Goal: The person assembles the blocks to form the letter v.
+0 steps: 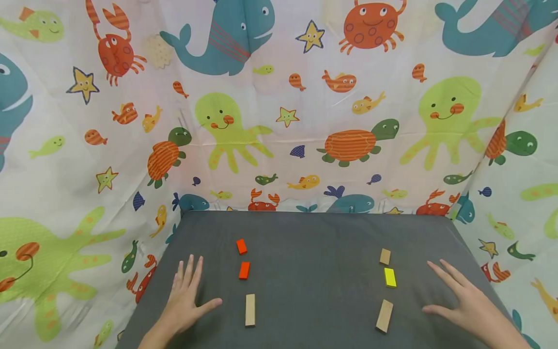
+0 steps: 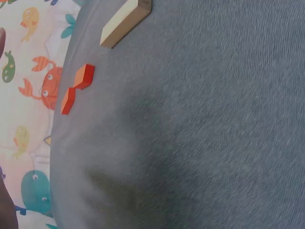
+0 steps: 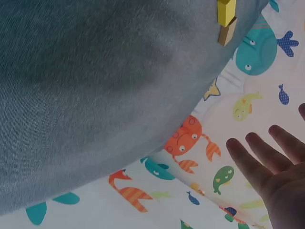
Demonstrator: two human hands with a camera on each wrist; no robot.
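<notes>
My left hand (image 1: pixel 183 299) hovers over the left side of the grey table, fingers spread, holding nothing. To its right lie two small red-orange blocks (image 1: pixel 244 270) and a longer plain wooden block (image 1: pixel 250 310). On the other side, my right hand (image 1: pixel 465 301) is stretched out with fingers apart, also holding nothing. Nearest to it are a yellow block (image 1: pixel 390 277), a small plain wooden block (image 1: pixel 385 256) and a long wooden block (image 1: pixel 384 316). In the right wrist view the fingers (image 3: pixel 252 162) are straight; the left wrist view shows only slivers of the hand at its edge.
A grey cloth-covered table (image 1: pixel 316 271) spreads between the two groups of blocks. Behind it and along both sides hangs a white curtain (image 1: pixel 279 179) printed with sea animals, meeting the table's far edge.
</notes>
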